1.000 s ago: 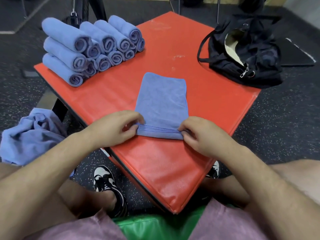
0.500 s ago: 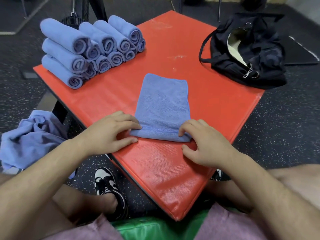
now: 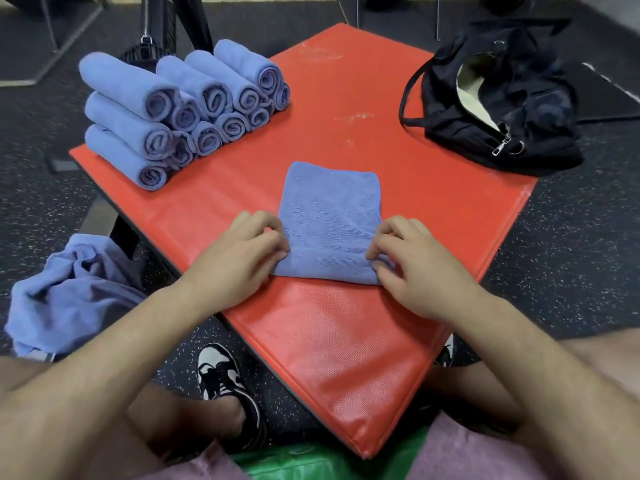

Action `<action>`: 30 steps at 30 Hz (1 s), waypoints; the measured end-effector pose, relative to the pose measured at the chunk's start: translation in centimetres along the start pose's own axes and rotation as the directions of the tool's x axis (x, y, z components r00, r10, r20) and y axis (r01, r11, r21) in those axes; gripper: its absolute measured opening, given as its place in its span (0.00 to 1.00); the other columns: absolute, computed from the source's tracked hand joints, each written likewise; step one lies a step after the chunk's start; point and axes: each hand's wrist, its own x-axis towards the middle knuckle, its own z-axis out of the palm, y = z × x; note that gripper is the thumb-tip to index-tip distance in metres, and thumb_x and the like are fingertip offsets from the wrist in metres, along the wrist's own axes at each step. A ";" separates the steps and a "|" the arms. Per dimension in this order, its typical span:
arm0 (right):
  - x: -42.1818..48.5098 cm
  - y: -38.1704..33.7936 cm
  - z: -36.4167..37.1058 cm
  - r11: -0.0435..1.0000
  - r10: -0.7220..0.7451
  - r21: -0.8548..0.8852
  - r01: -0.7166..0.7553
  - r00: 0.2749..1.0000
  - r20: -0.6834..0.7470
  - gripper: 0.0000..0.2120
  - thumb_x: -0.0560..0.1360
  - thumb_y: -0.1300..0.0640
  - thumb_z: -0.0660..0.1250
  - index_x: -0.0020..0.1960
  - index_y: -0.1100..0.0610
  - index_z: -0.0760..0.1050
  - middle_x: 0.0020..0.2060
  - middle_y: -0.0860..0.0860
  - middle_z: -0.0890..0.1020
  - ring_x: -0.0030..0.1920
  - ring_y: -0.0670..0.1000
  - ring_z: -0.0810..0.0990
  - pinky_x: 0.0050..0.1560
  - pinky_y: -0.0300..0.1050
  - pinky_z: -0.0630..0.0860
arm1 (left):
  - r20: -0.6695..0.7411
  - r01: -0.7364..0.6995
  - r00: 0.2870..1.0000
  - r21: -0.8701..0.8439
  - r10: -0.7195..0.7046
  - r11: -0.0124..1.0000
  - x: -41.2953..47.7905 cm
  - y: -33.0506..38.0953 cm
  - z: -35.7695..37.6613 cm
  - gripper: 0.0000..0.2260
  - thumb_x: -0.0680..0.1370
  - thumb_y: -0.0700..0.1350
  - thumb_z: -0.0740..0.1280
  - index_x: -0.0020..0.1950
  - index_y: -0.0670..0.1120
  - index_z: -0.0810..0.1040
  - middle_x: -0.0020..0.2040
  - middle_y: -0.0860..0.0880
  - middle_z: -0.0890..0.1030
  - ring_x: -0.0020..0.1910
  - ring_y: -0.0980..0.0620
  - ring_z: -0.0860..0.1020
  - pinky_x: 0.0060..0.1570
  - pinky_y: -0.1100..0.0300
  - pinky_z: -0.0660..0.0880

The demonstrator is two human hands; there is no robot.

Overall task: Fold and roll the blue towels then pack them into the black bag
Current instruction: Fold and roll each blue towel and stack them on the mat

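A folded blue towel (image 3: 329, 216) lies flat in the middle of the red mat (image 3: 433, 216). Its near end is turned over into a short roll. My left hand (image 3: 239, 258) pinches the roll's left end with curled fingers. My right hand (image 3: 412, 268) pinches the right end the same way. Several rolled blue towels (image 3: 180, 112) are stacked at the mat's far left corner. The black bag (image 3: 498, 98) sits unzipped on the far right corner, its pale lining showing.
A heap of unfolded blue towels (image 3: 69, 292) lies on something low left of the mat. Dark speckled floor (image 3: 568, 258) surrounds the mat. My knees and a black-and-white shoe (image 3: 225, 386) are below the mat's near corner. Metal frame legs (image 3: 187, 22) stand behind.
The near edge of the towel has been rolled forward into a thicker fold, and both hands have moved a little away from me with it.
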 end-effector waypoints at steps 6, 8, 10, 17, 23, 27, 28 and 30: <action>-0.5 -0.5 -0.3 0.979 -0.095 -0.174 0.109 0.992 0.086 0.13 0.71 0.47 0.65 0.53 0.49 0.76 0.51 0.42 0.78 0.57 0.50 0.74 0.53 0.49 0.74 | 0.069 -0.061 0.996 0.011 0.060 0.998 -1.3 -0.7 -0.2 0.11 0.81 0.45 0.66 0.60 0.41 0.80 0.50 0.47 0.77 0.46 0.44 0.75 0.48 0.48 0.74; -0.3 -0.3 -0.1 0.989 -0.058 -0.130 0.073 0.992 0.116 0.15 0.69 0.48 0.67 0.55 0.49 0.74 0.52 0.43 0.78 0.56 0.49 0.75 0.54 0.48 0.74 | 0.111 -0.053 0.992 -0.003 0.053 0.999 -1.2 -0.8 -0.3 0.15 0.79 0.48 0.68 0.62 0.42 0.78 0.53 0.47 0.76 0.49 0.45 0.75 0.53 0.51 0.73; 0.3 0.0 -0.2 0.998 -0.028 -0.047 0.034 0.992 0.121 0.14 0.69 0.52 0.67 0.55 0.51 0.74 0.50 0.44 0.78 0.53 0.50 0.76 0.53 0.47 0.74 | 0.127 -0.037 0.991 -0.017 0.039 0.999 -0.8 -1.0 -0.2 0.16 0.80 0.49 0.68 0.63 0.42 0.78 0.55 0.47 0.76 0.52 0.46 0.76 0.56 0.51 0.73; 1.1 0.3 -1.5 0.981 0.102 0.149 -0.120 0.987 0.125 0.03 0.74 0.56 0.68 0.43 0.56 0.77 0.42 0.47 0.74 0.40 0.46 0.73 0.45 0.44 0.71 | 0.135 0.196 0.977 -0.265 -0.165 0.944 0.3 -0.5 -0.4 0.10 0.79 0.52 0.62 0.60 0.53 0.76 0.51 0.57 0.80 0.51 0.56 0.77 0.55 0.56 0.72; 1.3 0.5 -0.5 0.996 0.077 0.050 -0.074 0.995 -0.060 0.06 0.75 0.58 0.67 0.51 0.49 0.76 0.50 0.44 0.75 0.51 0.50 0.71 0.49 0.52 0.76 | -0.049 0.060 0.997 -0.052 -0.062 0.997 1.8 -0.7 0.1 0.05 0.81 0.46 0.65 0.52 0.47 0.80 0.52 0.51 0.75 0.46 0.47 0.70 0.52 0.53 0.69; 0.7 0.5 -0.4 0.994 -0.014 -0.106 0.007 0.998 -0.066 0.11 0.73 0.49 0.67 0.53 0.53 0.78 0.50 0.45 0.78 0.52 0.53 0.73 0.49 0.54 0.75 | -0.015 -0.103 0.994 0.103 0.105 0.989 1.8 -2.0 0.0 0.15 0.81 0.54 0.68 0.58 0.44 0.82 0.55 0.47 0.79 0.45 0.45 0.73 0.49 0.51 0.73; 0.6 0.5 -0.4 0.989 0.007 -0.151 -0.010 1.000 -0.021 0.16 0.71 0.45 0.67 0.56 0.52 0.78 0.52 0.44 0.78 0.53 0.53 0.73 0.50 0.54 0.75 | 0.031 -0.101 0.995 0.099 0.099 0.990 1.7 -2.3 0.1 0.19 0.79 0.58 0.69 0.61 0.44 0.81 0.57 0.47 0.79 0.47 0.45 0.74 0.50 0.51 0.74; 0.7 0.6 -0.3 0.977 0.029 -0.213 -0.020 0.999 0.037 0.23 0.69 0.43 0.66 0.60 0.52 0.76 0.55 0.44 0.79 0.55 0.53 0.73 0.50 0.55 0.75 | 0.104 -0.063 0.993 0.053 0.057 0.997 1.6 -2.6 0.2 0.25 0.77 0.61 0.69 0.66 0.45 0.79 0.60 0.48 0.78 0.51 0.45 0.75 0.54 0.50 0.74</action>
